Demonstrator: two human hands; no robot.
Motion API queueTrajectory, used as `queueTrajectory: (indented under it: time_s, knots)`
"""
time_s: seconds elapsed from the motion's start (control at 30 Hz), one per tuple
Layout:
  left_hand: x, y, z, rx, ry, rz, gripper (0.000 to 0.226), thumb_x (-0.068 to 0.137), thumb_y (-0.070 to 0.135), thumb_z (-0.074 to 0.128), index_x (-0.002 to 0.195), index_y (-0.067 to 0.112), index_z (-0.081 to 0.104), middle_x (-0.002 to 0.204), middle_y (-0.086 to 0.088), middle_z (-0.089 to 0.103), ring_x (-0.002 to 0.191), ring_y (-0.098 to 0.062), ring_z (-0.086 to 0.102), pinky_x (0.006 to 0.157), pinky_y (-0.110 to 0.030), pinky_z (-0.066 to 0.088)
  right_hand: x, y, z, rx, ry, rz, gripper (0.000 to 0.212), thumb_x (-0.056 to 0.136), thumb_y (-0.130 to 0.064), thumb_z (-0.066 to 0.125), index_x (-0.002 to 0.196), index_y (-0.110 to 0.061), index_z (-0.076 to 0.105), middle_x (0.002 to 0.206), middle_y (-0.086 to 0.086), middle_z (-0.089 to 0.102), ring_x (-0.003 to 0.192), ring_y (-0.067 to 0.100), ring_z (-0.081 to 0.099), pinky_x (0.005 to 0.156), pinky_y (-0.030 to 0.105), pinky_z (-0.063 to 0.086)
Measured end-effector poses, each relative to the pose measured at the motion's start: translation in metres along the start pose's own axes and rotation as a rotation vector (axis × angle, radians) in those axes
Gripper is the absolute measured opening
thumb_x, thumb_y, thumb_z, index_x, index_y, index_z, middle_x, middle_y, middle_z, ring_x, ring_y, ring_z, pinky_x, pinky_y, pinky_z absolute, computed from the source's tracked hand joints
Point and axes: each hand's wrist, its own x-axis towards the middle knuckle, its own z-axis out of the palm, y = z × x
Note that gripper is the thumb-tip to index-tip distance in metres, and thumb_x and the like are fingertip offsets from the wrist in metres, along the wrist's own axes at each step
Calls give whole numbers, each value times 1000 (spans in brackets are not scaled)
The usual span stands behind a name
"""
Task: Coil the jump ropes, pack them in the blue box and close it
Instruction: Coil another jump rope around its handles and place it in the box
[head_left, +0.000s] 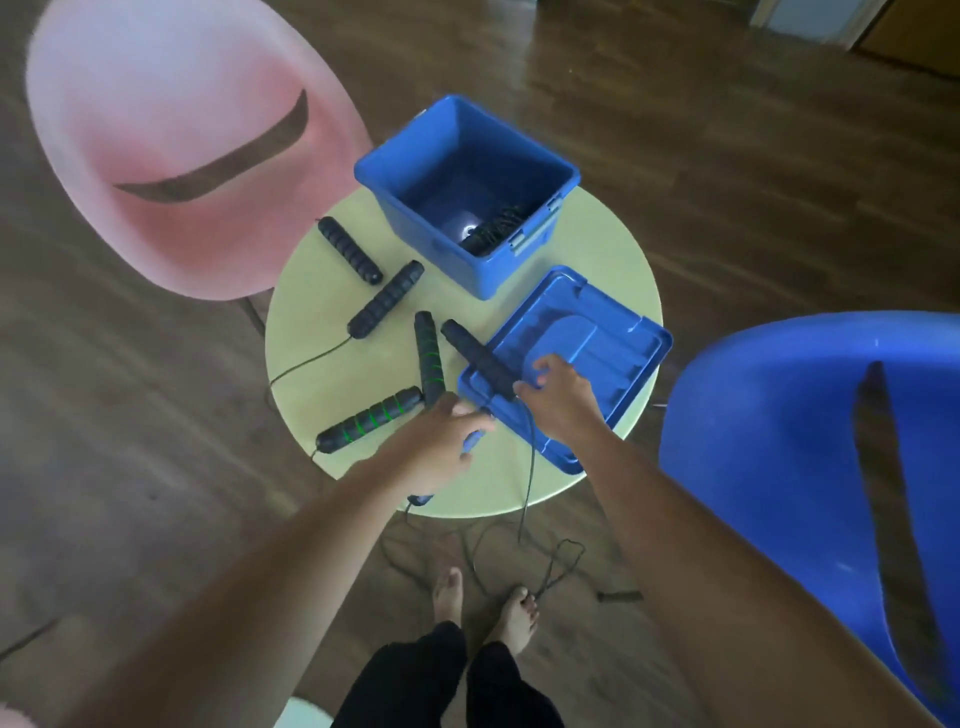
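The open blue box (524, 270) stands at the back of the round table (597, 260), with a coiled black rope (493, 228) inside. Its blue lid (602, 353) lies upturned in front of it. My left hand (441, 441) grips a blue jump-rope handle (472, 441) near the table's front. My right hand (558, 395) pinches the near end of a black handle (478, 358) that lies across the lid's left edge; its cord (530, 467) hangs to the floor. Two black-and-green handles (431, 353) (369, 421) and two black handles (349, 249) (387, 299) lie on the table's left half.
A pink chair (171, 145) stands at the back left and a blue chair (810, 457) at the right, both close to the table. Loose rope cords (550, 566) lie tangled on the wooden floor by my bare feet (483, 597).
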Motion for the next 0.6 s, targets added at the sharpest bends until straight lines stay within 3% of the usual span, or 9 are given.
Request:
queueTrajectory:
  time_s: [0.1,0.2,0.3,0.47,0.6]
  knots:
    - [0,-7,15,44,-22,-30,45,96,15,54,138,32,52,137,-6,39,110,-27,57,86,-34,47,8,4,9,-65,-2,-4,50,93,-38,65,134,-14,50,131,10,55,115,27,56,85,34,45]
    - [1,-8,22,108,-13,-38,41,99,16,49,136,33,55,127,-7,46,99,-27,57,74,-31,41,14,7,13,-81,14,3,44,91,-39,68,126,-16,58,127,8,57,110,26,58,89,36,49]
    - [3,-8,24,124,18,-21,37,99,18,48,132,33,56,122,-7,47,82,-20,45,69,-29,36,17,9,14,-89,15,6,40,90,-39,69,123,-18,62,121,7,60,103,23,59,85,36,51]
    - [7,-12,22,173,-2,23,40,102,17,44,134,37,54,117,-6,52,96,-25,57,70,-32,39,12,8,21,-116,12,-24,47,88,-38,72,129,-18,60,122,6,56,103,26,59,80,33,48]
    - [7,-22,17,82,10,51,39,101,18,46,132,38,57,107,-3,53,90,-26,57,69,-32,40,7,5,25,-138,18,-6,40,91,-32,69,126,-15,61,123,10,55,103,28,58,78,32,45]
